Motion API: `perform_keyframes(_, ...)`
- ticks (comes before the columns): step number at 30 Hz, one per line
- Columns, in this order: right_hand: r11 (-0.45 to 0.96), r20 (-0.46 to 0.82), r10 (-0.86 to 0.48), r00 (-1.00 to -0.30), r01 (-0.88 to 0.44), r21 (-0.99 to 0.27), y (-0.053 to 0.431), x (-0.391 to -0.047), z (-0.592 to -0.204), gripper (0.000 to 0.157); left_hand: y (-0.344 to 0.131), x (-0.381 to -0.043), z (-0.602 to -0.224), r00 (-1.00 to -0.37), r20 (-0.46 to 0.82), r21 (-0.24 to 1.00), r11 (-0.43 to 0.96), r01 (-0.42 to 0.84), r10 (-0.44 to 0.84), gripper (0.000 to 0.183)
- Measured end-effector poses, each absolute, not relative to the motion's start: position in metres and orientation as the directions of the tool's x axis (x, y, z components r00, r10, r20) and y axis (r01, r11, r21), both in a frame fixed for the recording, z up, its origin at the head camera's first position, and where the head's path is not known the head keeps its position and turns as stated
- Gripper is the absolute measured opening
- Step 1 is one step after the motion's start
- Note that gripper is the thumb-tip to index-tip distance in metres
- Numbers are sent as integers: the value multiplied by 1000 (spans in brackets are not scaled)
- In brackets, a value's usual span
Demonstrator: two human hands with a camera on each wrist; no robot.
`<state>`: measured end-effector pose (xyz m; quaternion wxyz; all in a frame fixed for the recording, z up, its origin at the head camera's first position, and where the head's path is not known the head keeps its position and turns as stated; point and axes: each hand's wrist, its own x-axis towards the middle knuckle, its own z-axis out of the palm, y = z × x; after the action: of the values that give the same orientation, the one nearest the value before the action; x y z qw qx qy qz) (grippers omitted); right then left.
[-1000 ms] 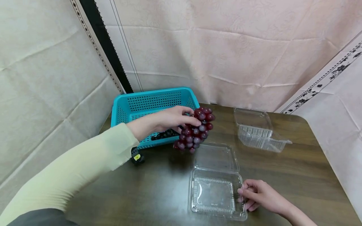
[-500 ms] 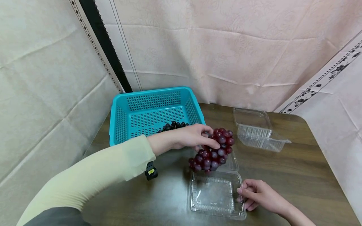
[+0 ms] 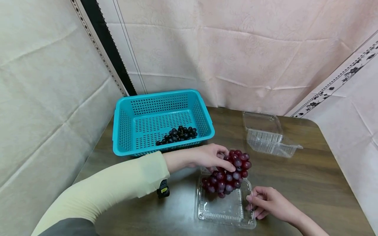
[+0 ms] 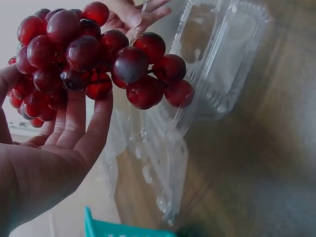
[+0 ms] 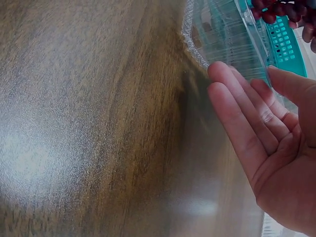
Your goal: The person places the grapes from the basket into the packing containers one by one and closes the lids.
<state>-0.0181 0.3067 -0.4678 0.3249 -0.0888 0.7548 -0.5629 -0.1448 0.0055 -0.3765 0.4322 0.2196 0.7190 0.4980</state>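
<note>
My left hand (image 3: 211,157) holds a bunch of red grapes (image 3: 228,180) over an opened clear plastic clamshell container (image 3: 220,216). In the left wrist view, fingers and thumb curl round the bunch (image 4: 64,54) from one side, with its narrower end sticking out beyond them. My right hand (image 3: 271,203) pinches the container's right rim between thumb and fingers. The right wrist view shows the thumb on one side of the clear wall (image 5: 232,44) and the fingers on the other. The grapes and left hand cover most of the container's lid.
A turquoise basket (image 3: 159,95) stands at the back left, holding a bunch of black grapes (image 3: 180,133). Another clear clamshell container (image 3: 264,139) sits opened at the back right. The wooden table (image 3: 310,170) meets cloth-covered walls behind and at the sides.
My left hand has carried the red grapes from the basket's right side rightward and toward me, over the container. The black grapes have come into full view. My right hand has stayed at the rim.
</note>
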Motion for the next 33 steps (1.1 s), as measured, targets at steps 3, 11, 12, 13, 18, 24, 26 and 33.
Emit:
perform_keyframes(3,341,-393,-499,-772,242,-908,307,-18,-468,26,8,-139,-381,-526,-395,908,406,-100,753,32)
perform_keyframes(11,333,-399,-498,-770,255,-908,306,-19,-468,27,14,-130,-394,-522,-348,901,432,43,779,35)
perform_keyframes(12,332,-401,-498,-769,258,-907,306,-19,-467,27,15,-129,-397,-518,-341,899,433,65,785,35)
perform_keyframes(13,332,-401,-499,-768,258,-907,306,-19,-467,27,15,-128,-398,-514,-333,896,435,87,790,34)
perform_keyframes(18,316,-394,-509,-765,260,-913,307,-19,-468,26,18,-121,-404,-499,-316,882,444,159,807,32)
perform_keyframes(24,289,-371,-524,-766,250,-924,308,-19,-470,26,21,-113,-413,-522,-316,814,509,279,792,35)
perform_keyframes(26,284,-367,-529,-765,248,-926,309,-19,-470,26,23,-110,-416,-534,-311,786,529,320,786,36)
perform_keyframes(33,270,-358,-535,-765,247,-931,308,-19,-470,25,27,-103,-418,-552,-319,723,574,383,770,38)
